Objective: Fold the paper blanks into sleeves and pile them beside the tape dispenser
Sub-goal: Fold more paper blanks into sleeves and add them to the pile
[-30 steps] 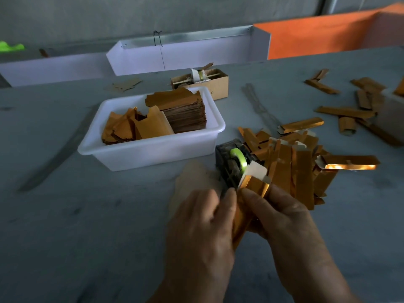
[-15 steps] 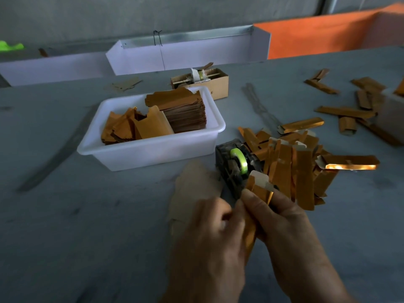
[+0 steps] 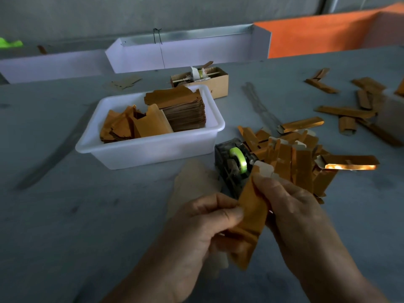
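Grey worktop [image 3: 65, 215] carries a heap of folded orange sleeves [image 3: 301, 162] beside the black tape dispenser [image 3: 234, 165], many flat blanks wait in the white plastic tub [image 3: 148, 149], and left hand [image 3: 196, 232] and right hand [image 3: 299, 215], each grip pinching, fold one orange paper blank [image 3: 251, 217].

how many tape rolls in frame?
2. One green roll sits in the tape dispenser just beyond the hands; another roll is in the cardboard box behind the white tub. Others may be hidden.
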Motion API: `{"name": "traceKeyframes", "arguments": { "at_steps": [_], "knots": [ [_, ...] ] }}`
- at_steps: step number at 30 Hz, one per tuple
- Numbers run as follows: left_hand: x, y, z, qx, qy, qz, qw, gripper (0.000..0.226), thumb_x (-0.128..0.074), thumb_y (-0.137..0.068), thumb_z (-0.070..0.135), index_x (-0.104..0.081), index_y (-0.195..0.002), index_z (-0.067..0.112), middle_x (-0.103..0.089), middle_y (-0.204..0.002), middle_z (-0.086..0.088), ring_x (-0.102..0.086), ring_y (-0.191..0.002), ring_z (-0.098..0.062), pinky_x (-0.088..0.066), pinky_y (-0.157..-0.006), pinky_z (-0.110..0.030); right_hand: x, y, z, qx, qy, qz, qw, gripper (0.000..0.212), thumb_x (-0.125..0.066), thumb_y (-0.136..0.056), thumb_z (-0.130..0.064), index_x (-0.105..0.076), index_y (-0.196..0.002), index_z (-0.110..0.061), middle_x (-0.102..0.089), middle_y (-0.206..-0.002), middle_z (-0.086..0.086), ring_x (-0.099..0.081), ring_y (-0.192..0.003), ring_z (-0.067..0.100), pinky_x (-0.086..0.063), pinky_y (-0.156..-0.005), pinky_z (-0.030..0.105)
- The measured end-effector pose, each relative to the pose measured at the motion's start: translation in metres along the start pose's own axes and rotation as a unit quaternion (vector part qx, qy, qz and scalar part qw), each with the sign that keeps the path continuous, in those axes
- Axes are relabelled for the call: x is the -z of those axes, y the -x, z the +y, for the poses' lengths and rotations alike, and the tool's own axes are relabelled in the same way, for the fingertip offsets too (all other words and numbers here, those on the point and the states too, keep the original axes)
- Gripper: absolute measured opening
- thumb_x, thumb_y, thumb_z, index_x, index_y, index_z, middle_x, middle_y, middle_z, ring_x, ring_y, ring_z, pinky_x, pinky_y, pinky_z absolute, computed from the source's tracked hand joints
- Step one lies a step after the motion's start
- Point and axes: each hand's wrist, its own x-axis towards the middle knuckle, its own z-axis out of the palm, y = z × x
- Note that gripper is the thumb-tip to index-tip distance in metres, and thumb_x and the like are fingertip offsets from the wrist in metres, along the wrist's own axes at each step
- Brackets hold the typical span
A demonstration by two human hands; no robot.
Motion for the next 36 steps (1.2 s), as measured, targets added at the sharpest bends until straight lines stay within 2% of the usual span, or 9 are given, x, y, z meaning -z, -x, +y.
{"name": "traceKeyframes", "arguments": {
  "at_steps": [3,5,7,14,18,21,26,32,36],
  "knots": [
    [0.0,-0.005,0.003,-0.056,-0.023,0.088,0.994,0.005,-0.07,-0.066,0.014,-0.068,-0.062,0.012,-0.053,-0.049,-0.001,-0.043,-0.039,-0.006,-0.031,-0.035,-0.014,0.013,-0.007,-0.012,0.066,0.058,0.036,0.995,0.043,-0.048,-0.084,-0.049,-0.066,-0.08,-0.009,-0.063,-0.069,0.005,-0.058,-0.059,0.01,-0.048,-0.05,0.016],
    [0.003,-0.01,0.004,-0.081,-0.045,0.135,0.986,0.016,-0.067,-0.077,0.005,-0.064,-0.063,0.01,-0.047,-0.047,-0.001,-0.038,-0.036,-0.006,-0.027,-0.034,-0.012,0.026,-0.017,-0.015,0.102,0.11,0.085,0.985,0.024,-0.056,-0.086,-0.038,-0.068,-0.078,-0.019,-0.063,-0.065,0.0,-0.054,-0.054,0.005,-0.044,-0.045,0.017],
    [0.004,-0.014,0.003,-0.087,-0.074,0.16,0.98,0.02,-0.064,-0.083,0.006,-0.063,-0.064,0.01,-0.047,-0.051,-0.005,-0.039,-0.037,-0.007,-0.029,-0.035,-0.012,0.035,-0.028,-0.013,0.092,0.172,0.079,0.978,0.014,-0.059,-0.086,-0.028,-0.067,-0.076,-0.024,-0.062,-0.063,-0.004,-0.054,-0.053,0.004,-0.04,-0.047,0.017],
    [-0.007,-0.024,-0.007,-0.082,-0.052,0.16,0.982,0.028,-0.061,-0.089,0.017,-0.063,-0.061,0.021,-0.053,-0.062,-0.004,-0.05,-0.055,-0.013,-0.04,-0.046,-0.023,0.039,-0.042,0.007,0.032,0.252,0.002,0.967,0.011,-0.063,-0.082,-0.033,-0.07,-0.079,-0.025,-0.068,-0.074,-0.004,-0.063,-0.073,0.011,-0.045,-0.063,0.025],
    [-0.019,-0.026,-0.013,-0.097,-0.055,0.148,0.983,0.025,-0.062,-0.089,0.02,-0.064,-0.065,0.026,-0.055,-0.062,0.001,-0.05,-0.054,-0.007,-0.039,-0.042,-0.017,0.037,-0.046,0.012,0.029,0.271,-0.001,0.962,0.01,-0.063,-0.078,-0.037,-0.067,-0.078,-0.028,-0.066,-0.08,-0.008,-0.061,-0.08,0.01,-0.045,-0.066,0.027],
    [-0.025,-0.027,-0.018,-0.092,-0.041,0.132,0.986,0.017,-0.067,-0.087,0.027,-0.064,-0.07,0.026,-0.059,-0.065,0.002,-0.053,-0.058,-0.007,-0.042,-0.047,-0.016,0.036,-0.047,0.014,0.031,0.282,0.01,0.959,0.011,-0.065,-0.077,-0.036,-0.068,-0.08,-0.026,-0.068,-0.084,-0.006,-0.062,-0.084,0.012,-0.05,-0.072,0.033],
    [-0.029,-0.029,-0.027,-0.05,-0.017,0.143,0.988,0.014,-0.057,-0.093,0.028,-0.065,-0.087,0.018,-0.067,-0.075,-0.003,-0.061,-0.068,-0.013,-0.047,-0.062,-0.028,0.036,-0.048,0.014,0.014,0.28,-0.009,0.96,0.008,-0.063,-0.081,-0.032,-0.067,-0.077,-0.027,-0.067,-0.081,-0.006,-0.062,-0.08,0.01,-0.046,-0.068,0.027],
    [-0.029,-0.029,-0.031,-0.035,-0.018,0.154,0.987,0.016,-0.057,-0.093,0.031,-0.065,-0.083,0.02,-0.063,-0.068,0.006,-0.059,-0.063,-0.007,-0.042,-0.058,-0.025,0.031,-0.048,0.015,0.016,0.24,-0.006,0.971,0.011,-0.062,-0.084,-0.026,-0.068,-0.076,-0.021,-0.069,-0.076,-0.004,-0.064,-0.076,0.011,-0.046,-0.067,0.026],
    [-0.029,-0.027,-0.031,-0.045,-0.023,0.145,0.988,0.016,-0.057,-0.092,0.032,-0.066,-0.084,0.021,-0.063,-0.067,0.006,-0.059,-0.06,-0.004,-0.044,-0.055,-0.021,0.028,-0.038,0.015,-0.015,0.068,-0.012,0.998,0.017,-0.061,-0.074,-0.028,-0.069,-0.077,-0.014,-0.071,-0.074,0.002,-0.067,-0.067,0.009,-0.048,-0.058,0.018]
  ]
}}
